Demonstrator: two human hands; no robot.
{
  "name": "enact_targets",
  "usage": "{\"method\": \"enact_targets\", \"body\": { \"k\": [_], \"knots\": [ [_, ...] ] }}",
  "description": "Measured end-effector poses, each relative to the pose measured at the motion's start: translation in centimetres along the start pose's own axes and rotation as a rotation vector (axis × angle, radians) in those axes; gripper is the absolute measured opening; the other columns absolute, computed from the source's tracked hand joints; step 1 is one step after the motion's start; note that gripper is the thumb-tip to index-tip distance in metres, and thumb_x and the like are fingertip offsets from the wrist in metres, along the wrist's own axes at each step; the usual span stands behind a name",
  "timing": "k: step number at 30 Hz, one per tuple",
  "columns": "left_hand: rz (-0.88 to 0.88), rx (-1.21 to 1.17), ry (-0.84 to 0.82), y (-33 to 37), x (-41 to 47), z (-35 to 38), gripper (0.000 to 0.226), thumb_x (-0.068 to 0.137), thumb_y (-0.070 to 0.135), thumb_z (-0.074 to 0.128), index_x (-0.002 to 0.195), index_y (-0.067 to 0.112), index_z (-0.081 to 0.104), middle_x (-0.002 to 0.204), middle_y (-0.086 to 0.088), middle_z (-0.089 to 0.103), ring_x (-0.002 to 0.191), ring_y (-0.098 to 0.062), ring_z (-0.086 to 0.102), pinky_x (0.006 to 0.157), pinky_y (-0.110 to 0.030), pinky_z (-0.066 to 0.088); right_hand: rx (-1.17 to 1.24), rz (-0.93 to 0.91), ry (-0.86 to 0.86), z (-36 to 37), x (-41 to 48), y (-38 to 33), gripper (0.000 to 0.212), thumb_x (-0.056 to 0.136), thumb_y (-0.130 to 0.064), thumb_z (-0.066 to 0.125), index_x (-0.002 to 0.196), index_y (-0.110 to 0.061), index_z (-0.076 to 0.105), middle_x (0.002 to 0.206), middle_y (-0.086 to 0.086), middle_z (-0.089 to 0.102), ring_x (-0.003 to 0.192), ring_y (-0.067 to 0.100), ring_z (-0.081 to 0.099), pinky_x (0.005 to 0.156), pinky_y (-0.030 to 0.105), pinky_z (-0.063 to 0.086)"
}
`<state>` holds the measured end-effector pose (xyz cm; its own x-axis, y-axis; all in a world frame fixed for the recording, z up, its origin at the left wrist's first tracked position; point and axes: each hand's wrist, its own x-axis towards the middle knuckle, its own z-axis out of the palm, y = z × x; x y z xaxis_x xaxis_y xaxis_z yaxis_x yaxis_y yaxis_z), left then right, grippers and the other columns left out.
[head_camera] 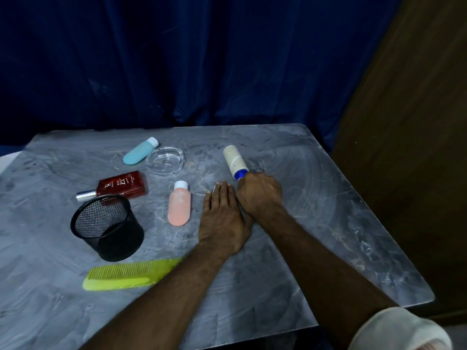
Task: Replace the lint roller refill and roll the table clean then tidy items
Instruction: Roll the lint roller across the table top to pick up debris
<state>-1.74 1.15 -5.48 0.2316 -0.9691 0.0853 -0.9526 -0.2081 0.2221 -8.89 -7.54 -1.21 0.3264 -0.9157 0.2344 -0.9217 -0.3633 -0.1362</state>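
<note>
The lint roller (pixel 235 160) has a cream sticky roll and a blue end, and its roll lies on the grey marbled table (pixel 328 210) pointing away from me. My right hand (pixel 260 193) is closed around its handle, which the fingers hide. Just left of it, my left hand (pixel 223 215) lies flat on the table, palm down, fingers together, holding nothing.
A pink bottle (pixel 179 203) lies left of my left hand. Further left are a clear glass dish (pixel 165 160), a teal bottle (pixel 140 151), a red perfume bottle (pixel 118 188), a black mesh cup (pixel 107 227) and a yellow-green comb (pixel 126 275). Blue curtain behind; table edge at right.
</note>
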Motion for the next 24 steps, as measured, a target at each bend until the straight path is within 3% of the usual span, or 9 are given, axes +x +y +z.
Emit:
{"method": "enact_targets", "body": {
  "k": [11,16,22,24],
  "knots": [
    [0.005,0.018,0.0,0.0,0.0,0.0,0.086,0.106,0.056,0.033,0.169,0.004,0.008,0.178,-0.017,0.009,0.166,-0.031,0.007,0.133,-0.046,0.002,0.035,0.009,-0.015,0.2,0.1,0.2,0.036,0.097,-0.033,0.05,0.114,-0.007,0.069,0.116,0.013,0.071,0.107,0.031,0.068,0.088,0.034,0.05],
    [-0.025,0.007,0.004,0.2,0.3,0.4,0.087,0.106,0.063,0.026,0.17,0.006,0.01,0.179,-0.014,0.008,0.167,-0.028,0.006,0.134,-0.046,0.003,0.049,0.138,0.016,-0.4,0.8,3.3,0.032,0.096,-0.027,0.052,0.111,-0.005,0.07,0.113,0.017,0.072,0.104,0.036,0.069,0.087,0.037,0.051],
    [-0.033,0.005,-0.012,0.0,0.4,0.4,0.088,0.106,0.063,0.025,0.17,0.006,0.007,0.18,-0.013,0.005,0.167,-0.028,0.003,0.135,-0.046,0.002,-0.027,0.315,-0.058,-1.6,2.0,9.1,0.037,0.096,-0.039,0.058,0.118,-0.01,0.065,0.11,0.011,0.071,0.099,0.027,0.068,0.071,0.036,0.045],
    [-0.03,0.008,-0.022,0.0,0.5,0.4,0.087,0.106,0.062,0.024,0.17,0.006,0.005,0.18,-0.013,0.003,0.167,-0.027,0.002,0.135,-0.046,0.002,-0.033,0.367,-0.067,-2.2,1.9,11.2,0.038,0.097,-0.04,0.058,0.117,-0.009,0.064,0.109,0.011,0.07,0.099,0.028,0.068,0.073,0.037,0.047]
  ]
}}
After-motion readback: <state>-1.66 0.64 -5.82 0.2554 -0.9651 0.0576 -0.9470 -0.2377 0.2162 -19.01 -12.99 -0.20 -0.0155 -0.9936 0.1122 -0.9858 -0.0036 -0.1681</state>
